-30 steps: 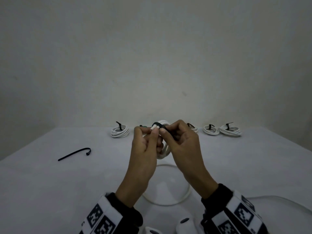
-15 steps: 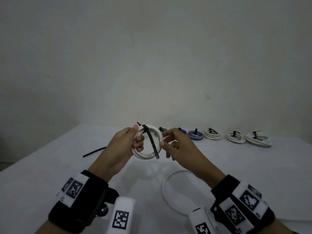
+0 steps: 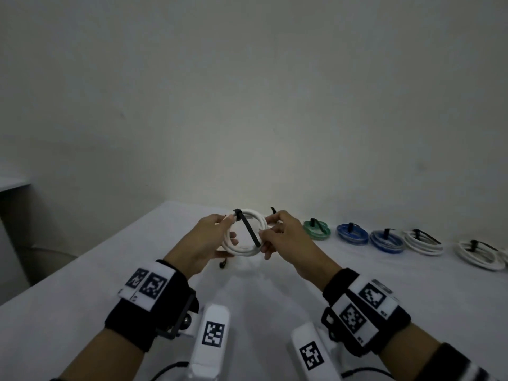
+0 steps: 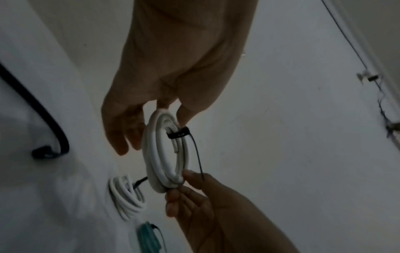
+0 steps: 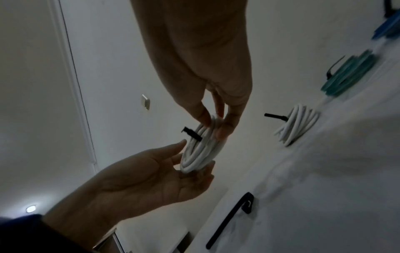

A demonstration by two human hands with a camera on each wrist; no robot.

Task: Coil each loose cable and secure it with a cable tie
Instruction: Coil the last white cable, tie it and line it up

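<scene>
White coiled cable (image 3: 242, 235), bound by a black cable tie (image 3: 246, 228), is held in the air above the table (image 3: 357, 284). Left hand (image 3: 204, 240) pinches its rim beside the tie head, remaining fingers loosely extended. Right hand (image 3: 286, 237) pinches the opposite rim, with the tie's tail at its fingertips. Tied coils (image 3: 384, 239) lie along the far edge; a loose black tie (image 5: 229, 220) lies on the table.

1. My left hand (image 3: 204, 240) is raised in front of me, palm turned inward, thumb and forefinger pinching the top left of the white cable coil (image 3: 242, 250), the other fingers loosely spread beneath it.
2. My right hand (image 3: 286, 237) faces it from the other side, its fingertips (image 3: 268, 255) pinching the coil's right edge.
3. Both wrists wear black bands with patterned white blocks; both forearms angle inward.
</scene>
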